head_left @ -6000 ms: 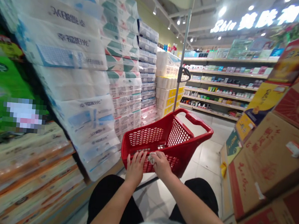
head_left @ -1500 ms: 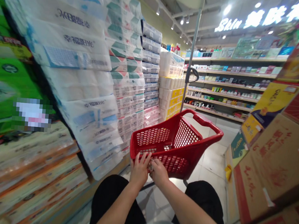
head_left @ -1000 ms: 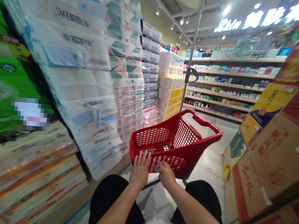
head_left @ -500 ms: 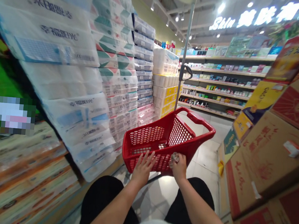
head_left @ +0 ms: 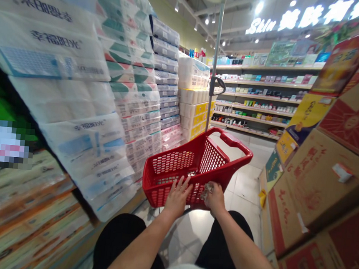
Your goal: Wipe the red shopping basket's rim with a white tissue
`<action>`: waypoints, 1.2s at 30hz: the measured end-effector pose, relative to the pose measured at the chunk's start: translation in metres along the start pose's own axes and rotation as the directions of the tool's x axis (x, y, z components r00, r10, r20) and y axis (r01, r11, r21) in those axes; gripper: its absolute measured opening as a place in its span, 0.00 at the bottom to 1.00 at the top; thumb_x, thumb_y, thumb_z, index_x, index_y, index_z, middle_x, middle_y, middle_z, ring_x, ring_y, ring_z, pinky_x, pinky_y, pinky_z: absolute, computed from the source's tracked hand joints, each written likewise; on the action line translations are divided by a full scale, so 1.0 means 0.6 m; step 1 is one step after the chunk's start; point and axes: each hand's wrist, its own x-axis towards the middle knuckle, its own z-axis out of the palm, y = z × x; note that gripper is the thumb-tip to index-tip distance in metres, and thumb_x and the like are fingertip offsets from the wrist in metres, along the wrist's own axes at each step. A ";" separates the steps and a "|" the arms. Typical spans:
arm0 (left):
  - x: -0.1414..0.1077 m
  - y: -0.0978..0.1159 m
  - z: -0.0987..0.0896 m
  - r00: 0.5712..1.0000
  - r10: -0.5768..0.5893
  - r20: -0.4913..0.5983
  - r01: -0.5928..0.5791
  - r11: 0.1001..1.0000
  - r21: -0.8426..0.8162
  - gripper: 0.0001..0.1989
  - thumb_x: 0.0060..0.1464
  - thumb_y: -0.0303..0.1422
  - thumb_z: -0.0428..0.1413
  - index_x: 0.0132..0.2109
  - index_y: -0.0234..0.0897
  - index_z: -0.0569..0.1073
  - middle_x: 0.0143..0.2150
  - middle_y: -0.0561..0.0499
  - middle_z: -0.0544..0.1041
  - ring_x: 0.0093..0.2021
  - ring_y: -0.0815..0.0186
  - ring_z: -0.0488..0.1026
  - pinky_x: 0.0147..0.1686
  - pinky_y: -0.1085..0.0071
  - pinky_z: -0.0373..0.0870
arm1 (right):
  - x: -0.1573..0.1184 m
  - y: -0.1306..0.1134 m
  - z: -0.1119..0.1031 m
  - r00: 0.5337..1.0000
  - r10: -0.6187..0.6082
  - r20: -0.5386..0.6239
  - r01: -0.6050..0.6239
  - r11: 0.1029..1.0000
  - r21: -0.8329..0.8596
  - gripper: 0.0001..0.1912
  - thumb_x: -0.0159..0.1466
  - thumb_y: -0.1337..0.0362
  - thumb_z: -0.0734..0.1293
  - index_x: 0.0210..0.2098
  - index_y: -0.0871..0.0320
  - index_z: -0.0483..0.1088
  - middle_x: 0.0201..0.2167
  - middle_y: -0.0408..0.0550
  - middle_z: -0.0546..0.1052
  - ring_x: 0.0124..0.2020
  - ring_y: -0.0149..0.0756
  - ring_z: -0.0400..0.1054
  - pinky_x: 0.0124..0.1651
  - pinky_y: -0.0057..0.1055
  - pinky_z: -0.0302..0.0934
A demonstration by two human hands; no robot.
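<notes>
Supermarket aisle with pale floor tiles (head_left: 244,186) running ahead from the head camera's view, under a lit shop sign (head_left: 290,18) at about one o'clock. Below that sign, long retail shelves (head_left: 253,111) stocked with small boxes and bottles stand at the aisle's far end. Towering packs of toilet paper rolls (head_left: 75,100) in printed plastic wrap fill the side from nine to eleven o'clock, with yellow-banded packs (head_left: 195,115) stacked near twelve. Brown and red cardboard cartons (head_left: 319,192) are piled from two to four o'clock.

At the centre, a red plastic shopping basket (head_left: 170,163) with mesh walls sits just in front of the person's black shorts (head_left: 119,242), tilted, with a metal pole (head_left: 215,62) rising at its far end. The left hand (head_left: 177,197) rests against the basket's near edge, its fingers (head_left: 174,188) spread apart and gripping nothing. The right hand (head_left: 214,198) is curled closed beside it, pinching a small crumpled silvery scrap (head_left: 206,191) against the basket's near edge. What the scrap is made of is too small to tell. The two hands are close together but apart.
</notes>
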 end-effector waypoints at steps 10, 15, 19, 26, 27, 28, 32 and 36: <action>0.005 0.003 -0.022 0.999 -0.036 -0.003 0.036 0.998 -0.052 0.29 0.52 0.29 0.52 0.62 0.43 0.63 0.71 0.54 0.47 0.67 0.51 0.49 0.66 0.52 0.46 | 0.007 -0.002 0.005 0.999 -0.003 -0.038 0.001 0.999 -0.046 0.22 0.53 0.73 0.60 0.46 0.59 0.68 0.45 0.53 0.67 0.43 0.41 0.67 0.48 0.35 0.63; -0.005 0.000 -0.015 1.000 -0.021 -0.012 0.020 0.999 -0.049 0.30 0.50 0.29 0.53 0.62 0.42 0.63 0.71 0.53 0.43 0.70 0.51 0.41 0.67 0.52 0.43 | -0.016 -0.023 0.022 0.990 -0.102 0.098 0.108 0.992 -0.060 0.23 0.50 0.77 0.59 0.45 0.57 0.69 0.44 0.51 0.68 0.43 0.39 0.66 0.47 0.32 0.62; -0.018 -0.003 -0.010 0.996 -0.079 -0.030 0.078 0.996 -0.041 0.30 0.49 0.29 0.55 0.62 0.44 0.63 0.71 0.53 0.43 0.70 0.51 0.40 0.66 0.51 0.44 | -0.036 -0.032 0.041 0.971 -0.186 0.154 0.188 0.982 0.003 0.25 0.50 0.79 0.59 0.45 0.55 0.68 0.43 0.49 0.68 0.43 0.37 0.66 0.47 0.31 0.63; -0.047 -0.018 -0.016 0.981 -0.186 -0.053 0.183 0.982 -0.056 0.31 0.48 0.27 0.55 0.61 0.46 0.63 0.71 0.51 0.46 0.70 0.52 0.43 0.66 0.50 0.44 | -0.059 -0.042 0.071 0.931 -0.283 0.230 0.282 0.959 0.037 0.26 0.48 0.79 0.59 0.45 0.55 0.68 0.45 0.51 0.68 0.47 0.39 0.64 0.50 0.34 0.61; -0.051 -0.020 -0.018 0.979 -0.196 -0.053 0.192 0.979 -0.061 0.31 0.49 0.27 0.55 0.61 0.46 0.64 0.71 0.51 0.46 0.70 0.52 0.42 0.66 0.49 0.44 | -0.062 -0.044 0.076 0.938 -0.268 0.218 0.264 0.963 0.049 0.27 0.48 0.79 0.59 0.46 0.55 0.67 0.46 0.51 0.68 0.47 0.39 0.65 0.50 0.34 0.62; -0.054 -0.022 -0.019 0.978 -0.203 -0.053 0.200 0.978 -0.065 0.31 0.49 0.27 0.55 0.61 0.46 0.64 0.71 0.51 0.46 0.70 0.52 0.42 0.66 0.49 0.44 | -0.065 -0.046 0.080 0.952 -0.238 0.193 0.232 0.971 0.053 0.27 0.48 0.79 0.59 0.46 0.56 0.67 0.47 0.51 0.68 0.46 0.39 0.65 0.50 0.33 0.62; -0.065 -0.029 -0.021 0.972 -0.227 -0.057 0.223 0.972 -0.073 0.29 0.49 0.28 0.55 0.60 0.47 0.66 0.71 0.53 0.46 0.70 0.52 0.41 0.66 0.49 0.44 | -0.074 -0.056 0.090 0.929 -0.186 0.319 0.189 0.982 0.023 0.27 0.48 0.80 0.59 0.45 0.56 0.68 0.46 0.51 0.69 0.44 0.38 0.67 0.46 0.30 0.63; -0.073 -0.037 -0.022 0.969 -0.241 -0.052 0.237 0.969 -0.062 0.26 0.49 0.28 0.56 0.56 0.47 0.69 0.70 0.53 0.47 0.70 0.52 0.42 0.66 0.48 0.44 | -0.079 -0.069 0.102 0.917 -0.157 0.366 0.167 0.986 0.003 0.27 0.49 0.80 0.60 0.46 0.54 0.69 0.48 0.48 0.70 0.45 0.35 0.68 0.44 0.26 0.61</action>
